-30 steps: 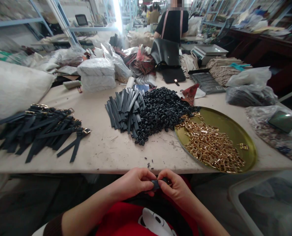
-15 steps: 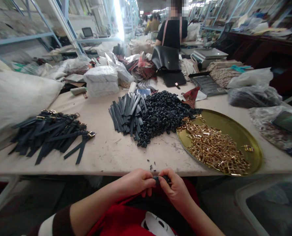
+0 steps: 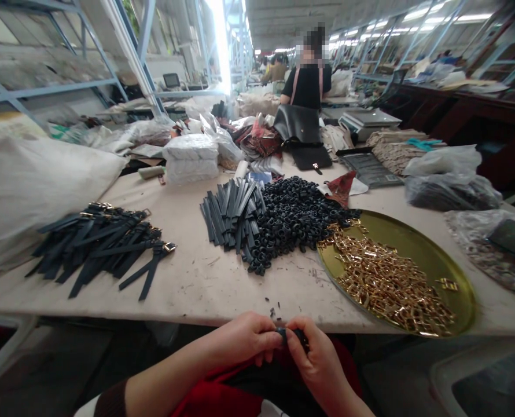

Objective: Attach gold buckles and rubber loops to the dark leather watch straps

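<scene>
Judging from how things lie, the work is partly done: a heap of buckled straps, dark and with gold buckles fitted, lies toward the left edge of the table, and these look finished. Much seems to be left. Near the middle of the table is a stack of loose dark strips, and touching its right side is a big mound of small dark loops, which reaches to the rim of the round golden tray. This tray rests at the near edge, toward the right corner, and it carries many loose gold buckles; a few of them lie apart from the others, near its right rim. The piece in hand, a dark strap, is held just in front of the near edge, about its middle, and I judge that it is not yet complete. The left hand is almost closed, its thumb and fingers pinched on the left end of this strap. The right hand is also curled, with the thumb pressing the other end; a small golden gleam shows beside its fingers, maybe a buckle, but it is too small to be certain. Some dark crumbs lie on the table near this edge, just beyond the hands.
</scene>
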Demonstrator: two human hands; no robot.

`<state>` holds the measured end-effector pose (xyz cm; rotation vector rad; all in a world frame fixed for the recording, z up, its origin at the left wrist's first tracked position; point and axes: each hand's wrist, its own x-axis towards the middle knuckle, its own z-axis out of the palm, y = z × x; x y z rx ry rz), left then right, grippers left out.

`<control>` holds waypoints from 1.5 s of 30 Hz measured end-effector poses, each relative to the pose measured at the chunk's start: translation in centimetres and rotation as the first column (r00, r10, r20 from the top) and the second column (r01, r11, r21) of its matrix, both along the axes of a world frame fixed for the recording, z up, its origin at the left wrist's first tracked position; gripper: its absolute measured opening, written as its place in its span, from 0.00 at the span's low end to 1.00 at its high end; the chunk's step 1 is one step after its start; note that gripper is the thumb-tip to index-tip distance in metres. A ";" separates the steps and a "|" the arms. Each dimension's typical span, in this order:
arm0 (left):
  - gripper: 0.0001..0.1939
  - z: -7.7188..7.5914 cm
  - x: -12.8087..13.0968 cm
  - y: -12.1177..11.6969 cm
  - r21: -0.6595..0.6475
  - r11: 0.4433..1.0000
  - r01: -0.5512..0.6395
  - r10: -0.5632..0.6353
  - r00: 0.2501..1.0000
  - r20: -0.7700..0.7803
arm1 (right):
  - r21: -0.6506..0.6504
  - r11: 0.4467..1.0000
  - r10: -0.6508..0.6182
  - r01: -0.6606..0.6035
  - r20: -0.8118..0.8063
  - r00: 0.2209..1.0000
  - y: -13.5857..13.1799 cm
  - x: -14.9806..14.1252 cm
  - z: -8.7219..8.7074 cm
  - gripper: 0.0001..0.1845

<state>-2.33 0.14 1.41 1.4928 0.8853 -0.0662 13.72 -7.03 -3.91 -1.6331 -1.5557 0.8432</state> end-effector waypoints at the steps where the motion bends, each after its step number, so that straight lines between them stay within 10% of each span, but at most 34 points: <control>1: 0.15 0.0 0.2 -0.1 0.019 1.000 -0.014 0.014 1.000 -0.005 | 0.004 1.000 -0.001 0.001 0.011 1.000 0.0 -0.1 -0.1 0.12; 9: 0.17 0.0 1.0 0.9 0.234 0.968 0.089 -0.075 0.995 -0.067 | 0.013 1.000 0.013 -0.013 -0.011 1.000 1.6 -0.3 0.0 0.15; 14: 0.13 -0.5 0.1 6.0 0.723 0.691 0.019 0.164 0.969 -0.183 | 0.139 0.988 -0.107 0.069 0.286 0.952 5.9 0.9 -0.6 0.16; 19: 0.14 -1.3 -1.3 12.4 0.848 0.494 -0.192 0.578 0.801 -0.156 | 0.251 0.958 -0.222 0.135 0.360 0.906 7.6 1.3 -2.2 0.13; 26: 0.13 -2.4 -1.9 14.2 0.742 0.578 -0.340 0.606 0.787 -0.112 | 0.297 0.920 -0.307 0.257 0.135 0.942 7.0 1.7 -3.6 0.12; 32: 0.12 -0.6 -2.9 5.3 0.679 0.700 -0.223 0.309 0.951 -0.005 | 0.228 0.920 -0.311 0.320 -0.075 0.947 6.7 1.7 -0.5 0.19; 36: 0.16 -0.7 -2.4 0.7 0.813 0.580 0.052 0.126 0.980 -0.152 | 0.004 0.969 -0.234 0.246 -0.291 0.928 7.0 1.2 2.0 0.22; 38: 0.19 -0.7 -1.8 0.2 0.784 0.621 -0.003 0.115 0.990 -0.087 | -0.090 0.974 -0.226 0.208 -0.361 0.905 7.1 0.8 2.3 0.18; 42: 0.15 -0.1 -0.5 1.1 0.323 0.910 -0.260 0.205 0.959 0.196 | -0.183 0.978 -0.016 -0.097 -0.535 0.845 7.5 -0.2 2.1 0.19; 45: 0.11 0.2 0.0 1.8 -0.032 0.921 -0.388 0.387 0.901 0.195 | -0.099 0.989 0.062 -0.108 -0.388 0.920 9.0 -0.2 1.9 0.19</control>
